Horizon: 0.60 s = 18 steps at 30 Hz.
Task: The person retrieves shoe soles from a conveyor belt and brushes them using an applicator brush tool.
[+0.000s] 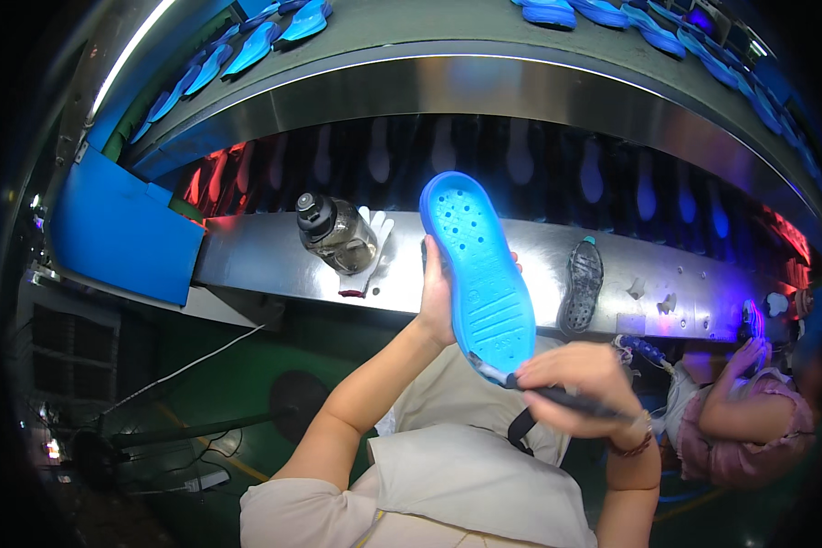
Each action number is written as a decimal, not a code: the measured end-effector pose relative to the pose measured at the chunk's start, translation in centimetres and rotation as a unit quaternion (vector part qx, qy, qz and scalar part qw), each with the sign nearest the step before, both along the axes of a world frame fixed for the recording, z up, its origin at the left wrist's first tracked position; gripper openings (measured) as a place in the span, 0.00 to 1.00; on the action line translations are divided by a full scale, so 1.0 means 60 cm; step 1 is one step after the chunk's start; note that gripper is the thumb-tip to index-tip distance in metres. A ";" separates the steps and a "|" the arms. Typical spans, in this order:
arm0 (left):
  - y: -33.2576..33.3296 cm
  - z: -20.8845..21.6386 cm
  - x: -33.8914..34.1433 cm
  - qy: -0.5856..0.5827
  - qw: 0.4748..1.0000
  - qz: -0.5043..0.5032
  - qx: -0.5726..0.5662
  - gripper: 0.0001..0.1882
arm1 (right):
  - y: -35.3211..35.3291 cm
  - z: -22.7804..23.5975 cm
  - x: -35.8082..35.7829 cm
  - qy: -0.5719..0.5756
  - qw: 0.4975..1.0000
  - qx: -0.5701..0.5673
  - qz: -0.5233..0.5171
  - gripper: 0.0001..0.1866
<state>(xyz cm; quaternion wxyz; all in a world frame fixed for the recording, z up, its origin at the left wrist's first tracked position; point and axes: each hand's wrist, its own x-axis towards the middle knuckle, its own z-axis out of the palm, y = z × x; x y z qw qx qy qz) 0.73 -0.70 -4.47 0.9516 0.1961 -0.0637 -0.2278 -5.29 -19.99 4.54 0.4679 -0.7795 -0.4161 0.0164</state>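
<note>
A bright blue shoe sole (486,274) is held up over the bench edge, its dimpled and ridged inner side facing me. My left hand (437,297) is wrapped round its left edge, with fingertips showing at the right edge. My right hand (580,374) grips a brush (571,400) by its black handle. The pale tip of the brush meets the rim at the sole's near end. Part of the handle is hidden by my fingers.
On the metal bench (247,256) stand a dark-capped bottle (338,236) and a white glove (379,242) beside it. A dark sole-shaped piece (581,288) lies to the right. Blue soles (256,47) line the raised conveyor (420,26). A co-worker (749,411) sits at right.
</note>
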 end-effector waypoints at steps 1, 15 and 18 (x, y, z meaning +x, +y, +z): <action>-0.005 0.006 -0.005 0.002 1.000 0.000 0.002 0.46 | -0.004 0.000 0.007 0.071 0.995 0.064 -0.028 0.07; 0.016 0.065 0.007 0.009 0.998 0.055 0.015 0.45 | -0.015 -0.024 0.002 0.081 0.992 0.094 0.016 0.11; 0.018 0.100 0.008 -0.001 0.999 0.043 0.004 0.44 | -0.032 -0.051 0.013 0.222 0.945 0.237 0.018 0.10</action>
